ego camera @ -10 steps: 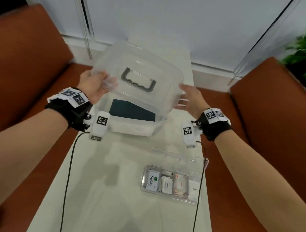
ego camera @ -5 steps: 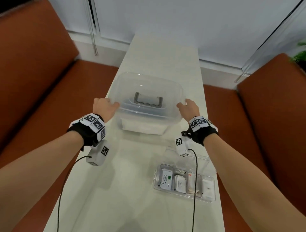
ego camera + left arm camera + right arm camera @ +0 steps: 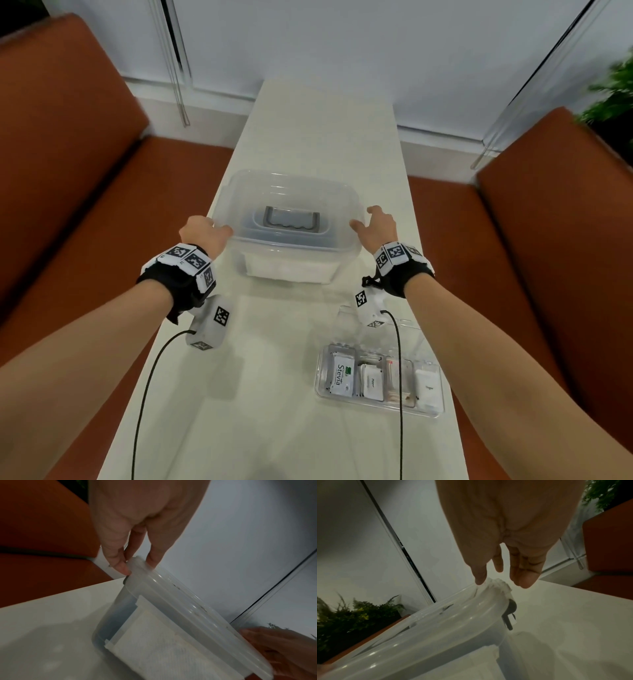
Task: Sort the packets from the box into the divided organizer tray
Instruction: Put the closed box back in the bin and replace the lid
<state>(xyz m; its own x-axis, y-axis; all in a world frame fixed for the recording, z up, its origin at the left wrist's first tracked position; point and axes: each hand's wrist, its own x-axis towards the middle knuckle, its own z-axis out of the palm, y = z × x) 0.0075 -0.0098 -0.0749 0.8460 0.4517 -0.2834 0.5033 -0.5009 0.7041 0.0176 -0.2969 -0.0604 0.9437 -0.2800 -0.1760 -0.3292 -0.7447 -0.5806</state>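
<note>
The lidded translucent plastic box (image 3: pixel 287 233) fills the gap between both hands; bare white worktop (image 3: pixel 267 377) lies open behind the left hand (image 3: pixel 205 233), while the clear divided organizer tray (image 3: pixel 380 401) blocks behind the right hand (image 3: pixel 378 228).

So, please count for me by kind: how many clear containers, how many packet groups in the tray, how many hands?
Clear containers: 2 (lidded box, organizer tray)
Packet groups, one per tray compartment: 4
Hands: 2 (left hand, right hand)
Total: 8

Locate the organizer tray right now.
In the head view, the organizer tray sits on the white table's near right side, under the right forearm, nearer the camera than the lidded box; packets fill its compartments.
</note>
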